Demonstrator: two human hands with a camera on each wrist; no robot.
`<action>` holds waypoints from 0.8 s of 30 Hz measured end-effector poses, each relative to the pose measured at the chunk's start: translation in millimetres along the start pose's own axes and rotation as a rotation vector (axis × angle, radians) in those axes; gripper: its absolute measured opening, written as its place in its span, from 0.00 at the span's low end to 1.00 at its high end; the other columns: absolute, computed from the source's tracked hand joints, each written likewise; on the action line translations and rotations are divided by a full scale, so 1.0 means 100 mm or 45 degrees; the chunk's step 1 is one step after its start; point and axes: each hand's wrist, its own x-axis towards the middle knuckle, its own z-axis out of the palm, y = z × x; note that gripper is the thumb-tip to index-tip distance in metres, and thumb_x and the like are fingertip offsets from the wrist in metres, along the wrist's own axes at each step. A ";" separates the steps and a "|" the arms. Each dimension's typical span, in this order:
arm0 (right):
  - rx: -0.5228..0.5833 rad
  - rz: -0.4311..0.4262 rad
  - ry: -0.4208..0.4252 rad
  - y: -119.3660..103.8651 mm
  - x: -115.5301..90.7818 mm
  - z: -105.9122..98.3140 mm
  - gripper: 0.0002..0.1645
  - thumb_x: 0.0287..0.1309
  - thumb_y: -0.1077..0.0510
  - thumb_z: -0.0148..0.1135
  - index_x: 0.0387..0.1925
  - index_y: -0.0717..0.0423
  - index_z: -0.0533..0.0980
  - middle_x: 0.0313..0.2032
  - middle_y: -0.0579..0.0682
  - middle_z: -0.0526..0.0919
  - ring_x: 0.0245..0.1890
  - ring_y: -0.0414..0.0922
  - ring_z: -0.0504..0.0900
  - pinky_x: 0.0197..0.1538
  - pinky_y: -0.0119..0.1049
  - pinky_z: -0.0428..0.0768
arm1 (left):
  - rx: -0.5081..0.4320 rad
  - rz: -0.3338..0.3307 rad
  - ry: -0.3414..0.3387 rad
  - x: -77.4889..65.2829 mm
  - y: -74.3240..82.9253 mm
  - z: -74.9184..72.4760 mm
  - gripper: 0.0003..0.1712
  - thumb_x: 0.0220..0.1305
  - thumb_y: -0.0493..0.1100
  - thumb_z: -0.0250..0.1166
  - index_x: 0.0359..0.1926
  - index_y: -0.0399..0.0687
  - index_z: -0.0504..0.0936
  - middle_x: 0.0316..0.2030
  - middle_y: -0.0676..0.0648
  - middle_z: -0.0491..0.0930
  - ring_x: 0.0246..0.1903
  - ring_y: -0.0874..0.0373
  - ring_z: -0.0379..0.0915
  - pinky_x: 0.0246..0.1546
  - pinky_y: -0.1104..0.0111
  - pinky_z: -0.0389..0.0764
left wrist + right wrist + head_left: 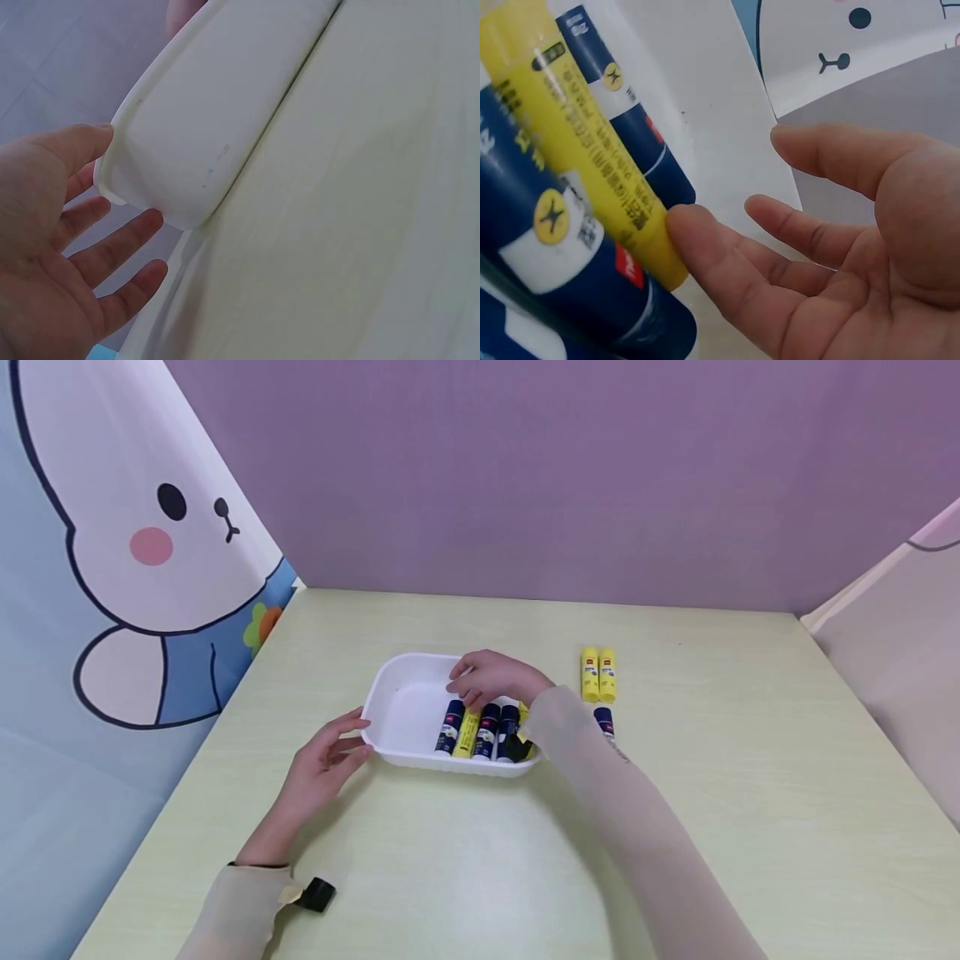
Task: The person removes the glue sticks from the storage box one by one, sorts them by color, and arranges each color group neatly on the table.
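A white plastic tray (405,710) sits on the table, with several navy and yellow glue sticks side by side in its right half. My left hand (324,768) holds the tray's left end, thumb and fingers at the rim (112,169). Inside the tray, my right hand (495,678) hovers over the sticks. One of its fingertips touches the end of a yellow glue stick (592,142), and the thumb stands apart. A navy glue stick (626,97) lies on one side of the yellow one, another navy glue stick (570,232) on the other.
Two yellow glue sticks (598,675) stand side by side right of the tray. Nearer, a navy glue stick (603,720) is partly hidden by the right sleeve. A purple panel (562,485) rises behind the table, and a cartoon-printed cloth (120,610) hangs at left.
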 end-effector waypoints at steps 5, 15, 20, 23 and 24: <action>-0.047 0.000 -0.021 -0.01 0.02 0.03 0.23 0.67 0.56 0.63 0.58 0.64 0.72 0.40 0.58 0.80 0.34 0.46 0.81 0.42 0.36 0.85 | 0.003 0.009 -0.007 0.00 0.01 0.01 0.22 0.64 0.25 0.63 0.60 0.34 0.75 0.68 0.35 0.67 0.51 0.37 0.77 0.48 0.78 0.79; -0.076 -0.066 -0.089 -0.01 0.06 0.06 0.22 0.67 0.54 0.62 0.58 0.60 0.73 0.43 0.57 0.81 0.36 0.46 0.81 0.44 0.35 0.84 | -0.012 0.018 0.013 0.00 0.05 0.01 0.22 0.64 0.25 0.63 0.59 0.34 0.76 0.67 0.34 0.68 0.50 0.36 0.78 0.47 0.78 0.79; -0.068 -0.123 -0.114 0.00 0.08 0.06 0.24 0.67 0.55 0.62 0.60 0.60 0.72 0.49 0.56 0.81 0.45 0.49 0.80 0.47 0.37 0.84 | -0.011 0.019 0.012 0.00 0.05 0.01 0.22 0.64 0.25 0.63 0.59 0.34 0.76 0.67 0.34 0.68 0.50 0.38 0.78 0.47 0.78 0.79; -0.059 -0.139 -0.120 0.01 0.09 0.06 0.22 0.67 0.56 0.62 0.60 0.58 0.73 0.51 0.55 0.80 0.47 0.50 0.80 0.49 0.37 0.84 | -0.001 0.015 0.004 0.00 0.04 0.00 0.22 0.64 0.25 0.63 0.59 0.34 0.75 0.67 0.34 0.67 0.50 0.40 0.78 0.48 0.78 0.79; -0.048 -0.142 -0.123 0.01 0.09 0.06 0.22 0.67 0.57 0.62 0.59 0.58 0.73 0.51 0.54 0.80 0.48 0.49 0.81 0.49 0.37 0.84 | 0.001 0.010 0.001 0.00 0.03 0.00 0.22 0.64 0.25 0.63 0.59 0.34 0.75 0.67 0.34 0.67 0.51 0.40 0.78 0.48 0.78 0.79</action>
